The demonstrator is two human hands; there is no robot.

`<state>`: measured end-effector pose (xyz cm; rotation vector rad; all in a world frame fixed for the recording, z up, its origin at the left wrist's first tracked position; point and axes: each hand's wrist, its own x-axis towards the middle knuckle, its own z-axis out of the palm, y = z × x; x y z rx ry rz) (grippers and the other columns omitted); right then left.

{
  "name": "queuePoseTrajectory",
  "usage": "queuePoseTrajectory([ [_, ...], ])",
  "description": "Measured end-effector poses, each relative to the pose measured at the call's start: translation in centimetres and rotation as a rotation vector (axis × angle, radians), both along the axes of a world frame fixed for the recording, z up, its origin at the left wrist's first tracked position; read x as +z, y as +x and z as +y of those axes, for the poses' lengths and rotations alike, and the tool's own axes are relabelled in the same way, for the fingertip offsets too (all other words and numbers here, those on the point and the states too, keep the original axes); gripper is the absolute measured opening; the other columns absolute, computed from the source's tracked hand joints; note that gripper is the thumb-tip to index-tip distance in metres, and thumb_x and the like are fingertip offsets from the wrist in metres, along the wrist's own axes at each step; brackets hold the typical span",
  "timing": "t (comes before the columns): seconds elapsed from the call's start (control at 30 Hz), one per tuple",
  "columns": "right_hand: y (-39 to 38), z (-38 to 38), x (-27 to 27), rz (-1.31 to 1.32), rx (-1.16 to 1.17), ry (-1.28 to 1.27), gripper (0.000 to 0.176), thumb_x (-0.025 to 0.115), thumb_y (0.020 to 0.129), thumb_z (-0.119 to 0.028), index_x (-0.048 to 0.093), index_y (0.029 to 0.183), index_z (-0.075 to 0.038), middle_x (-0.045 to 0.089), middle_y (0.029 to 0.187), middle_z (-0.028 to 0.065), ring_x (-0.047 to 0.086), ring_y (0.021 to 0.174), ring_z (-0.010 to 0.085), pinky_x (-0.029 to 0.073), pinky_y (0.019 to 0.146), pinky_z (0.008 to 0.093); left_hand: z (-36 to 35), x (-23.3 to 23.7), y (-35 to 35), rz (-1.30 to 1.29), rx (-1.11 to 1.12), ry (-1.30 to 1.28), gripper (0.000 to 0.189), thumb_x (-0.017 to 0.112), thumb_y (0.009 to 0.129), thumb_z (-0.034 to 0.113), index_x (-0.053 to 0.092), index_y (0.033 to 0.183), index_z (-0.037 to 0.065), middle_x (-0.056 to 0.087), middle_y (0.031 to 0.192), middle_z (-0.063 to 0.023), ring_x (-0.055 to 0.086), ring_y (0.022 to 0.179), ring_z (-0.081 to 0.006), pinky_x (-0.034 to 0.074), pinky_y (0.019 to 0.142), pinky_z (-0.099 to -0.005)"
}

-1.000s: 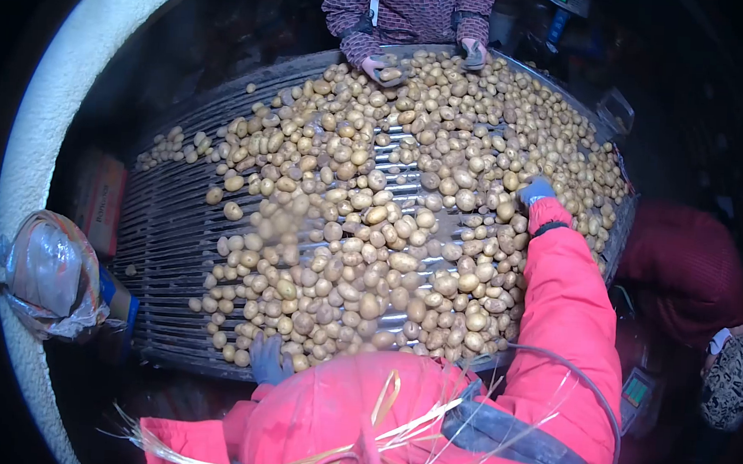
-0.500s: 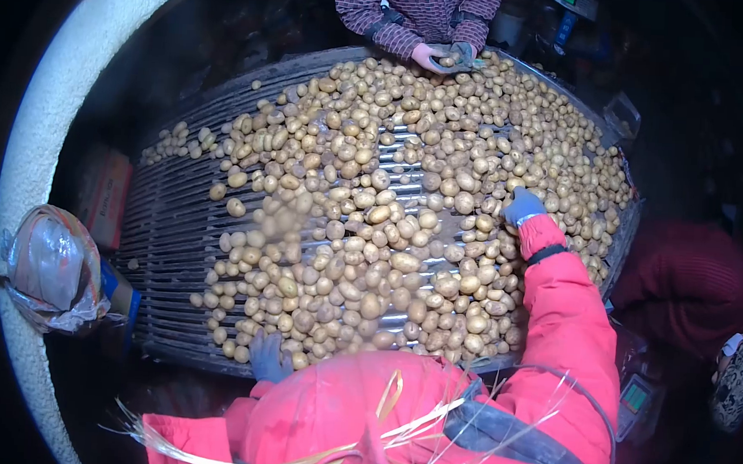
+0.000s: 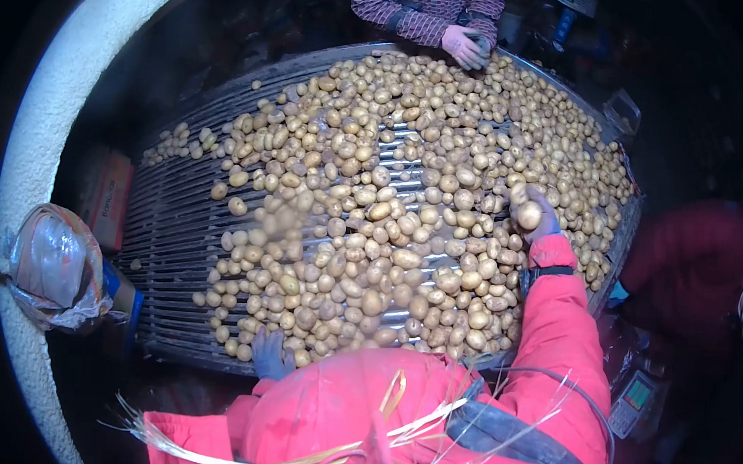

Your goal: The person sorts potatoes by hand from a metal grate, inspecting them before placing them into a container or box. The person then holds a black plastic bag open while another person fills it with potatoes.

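Note:
Many potatoes lie spread over a slatted sorting table. My right hand, in a blue-grey glove, is turned up at the right side of the heap. It holds a potato, and another potato shows at its fingertips. My left hand, also gloved, rests at the near edge of the table against the nearest potatoes. Its fingers are stretched out and I see nothing in them.
Across the table, another person in a patterned sleeve has gloved hands together over the far edge. A plastic bag hangs on the left by a pale curved bar. Cartons stand beside it. A scale display is at lower right.
My right hand has turned from palm down on the heap to palm up, now with potatoes in it. The other person's hands have shifted right. My left hand has barely moved.

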<state>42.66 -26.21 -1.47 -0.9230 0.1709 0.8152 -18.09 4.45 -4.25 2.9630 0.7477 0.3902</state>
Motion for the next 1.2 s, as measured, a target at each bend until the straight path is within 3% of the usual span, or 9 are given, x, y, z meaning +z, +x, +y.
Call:
queuePoseTrajectory([
  [0.13, -0.5, 0.1, 2.0, 0.306, -0.206, 0.171, 0.042, 0.066, 0.092, -0.027, 0.058, 0.124, -0.001, 0.068, 0.105, 0.0125, 0.068, 0.084, 0.026, 0.058, 0.061, 0.0344, 0.2, -0.2, -0.1, -0.014, -0.008, 0.013, 0.047, 0.063, 0.081, 0.022, 0.059, 0.124, 0.003, 0.058, 0.124, -0.0163, 0.042, 0.133, -0.0426, 0.031, 0.109, -0.0586],
  [0.2, 0.4, 1.0, -1.1, -0.264, 0.06, -0.116, 0.043, 0.07, 0.087, -0.023, 0.06, 0.124, -0.004, 0.067, 0.111, 0.0154, 0.07, 0.085, 0.0293, 0.059, 0.07, 0.04, 0.2, -0.1, 0.0, -0.009, -0.007, 0.004, 0.047, 0.063, 0.081, 0.021, 0.059, 0.124, 0.003, 0.058, 0.124, -0.0162, 0.042, 0.133, -0.0426, 0.031, 0.109, -0.0586],
  [0.43, -1.7, 10.5, -0.1, -0.773, 0.539, -0.842, 0.06, 0.079, 0.076, -0.036, 0.063, 0.124, -0.003, 0.068, 0.112, 0.0152, 0.066, 0.103, 0.0235, 0.053, 0.085, 0.0325, -0.1, 0.1, 0.1, -0.039, 0.004, 0.004, 0.048, 0.063, 0.081, 0.021, 0.059, 0.125, 0.003, 0.057, 0.125, -0.0151, 0.042, 0.133, -0.0426, 0.031, 0.11, -0.0585],
  [0.5, -1.4, 12.4, -2.9, -1.176, 0.604, -1.128, 0.073, 0.081, 0.071, -0.046, 0.062, 0.126, -0.002, 0.067, 0.118, 0.0187, 0.065, 0.107, 0.0274, 0.051, 0.091, 0.0361, -0.2, 0.4, 0.2, -0.032, 0.008, -0.006, 0.048, 0.063, 0.081, 0.021, 0.059, 0.126, 0.004, 0.057, 0.125, -0.0148, 0.041, 0.133, -0.0425, 0.031, 0.11, -0.0584],
  [0.67, -2.8, 13.1, -1.3, -0.949, 0.917, -0.838, 0.077, 0.08, 0.069, -0.047, 0.06, 0.131, -0.006, 0.067, 0.118, 0.0201, 0.066, 0.105, 0.0313, 0.052, 0.092, 0.0385, -0.2, 0.7, 0.4, 0.012, 0.013, -0.022, 0.05, 0.064, 0.081, 0.022, 0.058, 0.127, 0.004, 0.056, 0.126, -0.0138, 0.04, 0.134, -0.0426, 0.029, 0.111, -0.0586],
  [0.97, -7.9, 10.9, -0.4, -1.191, 1.001, -0.802, 0.07, 0.082, 0.069, -0.047, 0.065, 0.122, -0.004, 0.068, 0.113, 0.0186, 0.065, 0.104, 0.0347, 0.051, 0.091, 0.0409, 0.0, 0.6, 0.3, 0.02, 0.002, -0.012, 0.049, 0.064, 0.081, 0.022, 0.058, 0.127, 0.004, 0.056, 0.127, -0.0143, 0.039, 0.135, -0.042, 0.028, 0.112, -0.0579],
  [1.03, -7.8, 10.2, 1.0, -0.535, 1.001, -0.57, 0.064, 0.082, 0.072, -0.044, 0.067, 0.117, 0.0, 0.07, 0.105, 0.0168, 0.066, 0.096, 0.0314, 0.052, 0.084, 0.0382, -0.1, 0.9, 0.4, 0.044, 0.021, -0.039, 0.049, 0.064, 0.081, 0.021, 0.058, 0.126, 0.004, 0.056, 0.126, -0.0146, 0.039, 0.135, -0.042, 0.028, 0.112, -0.0581],
  [1.1, -6.8, 10.5, -0.7, -0.639, 0.84, -0.389, 0.062, 0.081, 0.075, -0.044, 0.067, 0.112, 0.003, 0.07, 0.098, 0.0148, 0.066, 0.09, 0.0274, 0.051, 0.08, 0.0355, -0.1, 1.1, 0.4, 0.069, 0.04, -0.068, 0.048, 0.064, 0.081, 0.021, 0.058, 0.126, 0.004, 0.057, 0.126, -0.0149, 0.039, 0.135, -0.0421, 0.028, 0.111, -0.0582],
  [1.2, -4.7, 12.5, -1.5, -1.125, 0.531, -0.81, 0.066, 0.078, 0.075, -0.049, 0.066, 0.116, 0.001, 0.064, 0.118, 0.0195, 0.062, 0.108, 0.0315, 0.049, 0.094, 0.0398, -0.2, 1.0, 0.5, 0.027, 0.005, -0.03, 0.047, 0.064, 0.081, 0.02, 0.059, 0.125, 0.004, 0.057, 0.125, -0.0149, 0.039, 0.134, -0.0423, 0.028, 0.11, -0.0585],
])
